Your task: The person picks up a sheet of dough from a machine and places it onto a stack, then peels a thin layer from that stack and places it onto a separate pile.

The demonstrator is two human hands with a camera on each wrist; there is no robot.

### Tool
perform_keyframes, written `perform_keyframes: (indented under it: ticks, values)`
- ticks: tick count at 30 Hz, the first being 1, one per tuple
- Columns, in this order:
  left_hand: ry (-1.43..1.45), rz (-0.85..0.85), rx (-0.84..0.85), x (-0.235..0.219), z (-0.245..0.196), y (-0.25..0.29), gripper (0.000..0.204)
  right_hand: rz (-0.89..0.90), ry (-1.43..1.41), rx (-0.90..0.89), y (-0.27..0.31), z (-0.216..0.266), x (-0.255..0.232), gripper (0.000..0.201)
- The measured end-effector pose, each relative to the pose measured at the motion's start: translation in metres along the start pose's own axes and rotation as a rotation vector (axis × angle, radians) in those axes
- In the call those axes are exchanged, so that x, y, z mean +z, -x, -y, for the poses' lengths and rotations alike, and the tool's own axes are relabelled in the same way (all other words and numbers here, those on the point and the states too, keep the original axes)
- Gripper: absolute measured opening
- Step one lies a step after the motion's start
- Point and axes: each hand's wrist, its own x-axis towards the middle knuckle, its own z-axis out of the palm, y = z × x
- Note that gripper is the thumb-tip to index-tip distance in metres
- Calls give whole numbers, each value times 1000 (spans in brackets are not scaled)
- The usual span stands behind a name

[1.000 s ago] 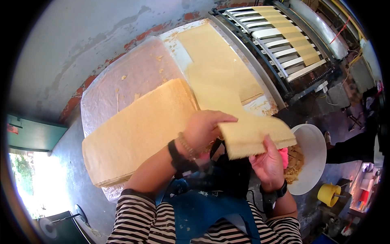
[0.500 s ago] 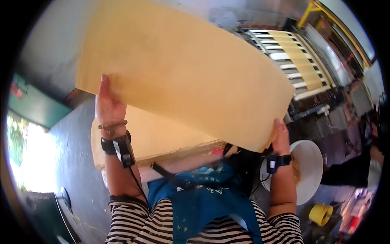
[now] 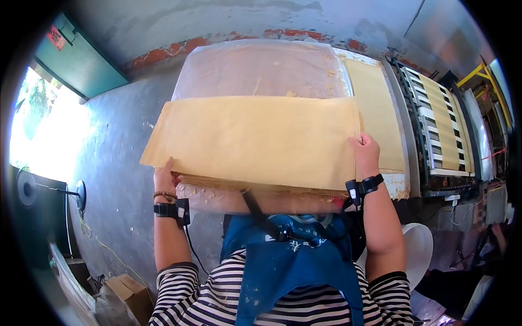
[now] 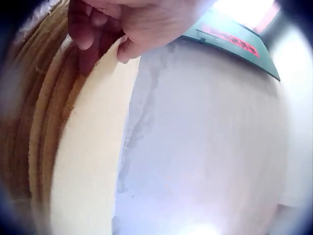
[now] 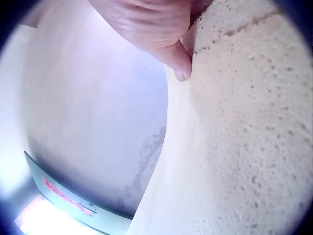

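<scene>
A wide, thin tan sheet (image 3: 261, 141) stretches between both hands over a stack of similar sheets (image 3: 261, 187), mostly hidden beneath it. At its near left corner, my left hand (image 3: 165, 176) pinches the edge, thumb on top and fingers underneath. The left wrist view shows this pale sheet (image 4: 93, 147) lifted away from the darker layered stack edges (image 4: 44, 122). My right hand (image 3: 366, 153) pinches the right edge between thumb and fingers. Up close in the right wrist view, the thumb (image 5: 178, 61) lies along the sheet's border, beside a pitted surface (image 5: 254, 137).
Clear plastic (image 3: 261, 68) with loose scraps covers the surface behind the stack. To the right lies another tan sheet (image 3: 375, 108), and beyond it a slatted machine (image 3: 427, 119) carries a tan strip. A white tub (image 3: 418, 250) stands by my right elbow.
The sheet was folded between my hands a second ago, then spread out and raised. Now it is lower and level over the stack, hands wide apart. The head view has turned.
</scene>
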Motion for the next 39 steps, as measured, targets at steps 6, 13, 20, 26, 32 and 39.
perform_keyframes:
  ticks: [6,13,20,26,32,39]
  values:
    - [-276,-63,80,12,-11,19,34,47,-62,-6,-27,-48,2,34]
    - [-261,-149,-22,-15,17,5,58,-234,-198,88,11,-18,-49,30]
    - [-325,-61,369,37,-10,65,44,-565,-1207,674,32,-217,-152,34]
    - [-395,130,449,147,-28,123,37,-610,-1319,734,-2,-296,-162,51]
    - [-427,230,416,192,-19,149,35,-638,-1163,811,-33,-334,-157,52]
    - [-474,242,415,208,-15,145,34,-614,-1031,828,-45,-318,-159,45]
